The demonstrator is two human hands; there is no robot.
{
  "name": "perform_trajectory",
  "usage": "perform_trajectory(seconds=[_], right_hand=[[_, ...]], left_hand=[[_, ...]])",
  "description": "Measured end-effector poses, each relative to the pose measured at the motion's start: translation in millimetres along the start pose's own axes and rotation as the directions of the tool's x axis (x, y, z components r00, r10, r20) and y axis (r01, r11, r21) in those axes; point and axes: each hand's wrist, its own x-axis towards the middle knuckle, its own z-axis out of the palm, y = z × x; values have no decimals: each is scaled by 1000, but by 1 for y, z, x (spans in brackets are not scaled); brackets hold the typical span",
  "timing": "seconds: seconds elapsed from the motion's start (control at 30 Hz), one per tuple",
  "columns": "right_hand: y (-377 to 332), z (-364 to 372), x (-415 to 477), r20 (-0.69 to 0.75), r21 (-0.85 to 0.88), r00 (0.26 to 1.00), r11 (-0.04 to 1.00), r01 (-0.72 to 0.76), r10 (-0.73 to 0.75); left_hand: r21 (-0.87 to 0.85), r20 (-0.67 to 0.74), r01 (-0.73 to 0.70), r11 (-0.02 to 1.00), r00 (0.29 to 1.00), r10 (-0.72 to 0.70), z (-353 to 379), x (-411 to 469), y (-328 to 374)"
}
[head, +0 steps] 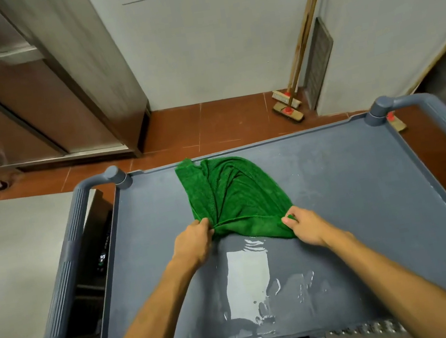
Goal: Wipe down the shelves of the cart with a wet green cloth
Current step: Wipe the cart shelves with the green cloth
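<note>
Right now my left hand (195,239) grips the near left corner of the wet green terry cloth (232,196), fingers curled round a bunched fold of it. My right hand (305,224) pinches the near right corner between thumb and fingertips, a bit of green showing at the thumb. Between my hands the near hem is drawn fairly taut, and the rest of the cloth fans away from me in long creases, its far tip touching the back rim of the top shelf. That flat blue-grey plastic top shelf of the cart (367,204) lies under both forearms, with the cloth roughly in the middle of its far half. Just behind the hem, toward me, a shiny film of water (248,278) spreads over the shelf and catches the light. Rounded grey handle bars (65,269) run along both ends of the cart. Past it, two wooden-handled brooms (287,104) lean against the pale wall on the red tiled floor (209,124).
</note>
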Motion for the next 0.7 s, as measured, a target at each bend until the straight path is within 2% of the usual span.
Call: perform_trajectory(seconds=[0.7], right_hand=[[30, 68, -133, -77, -64, 997, 997, -32, 27]], left_hand=[[-24, -67, -25, 999, 997, 24, 60, -137, -12]])
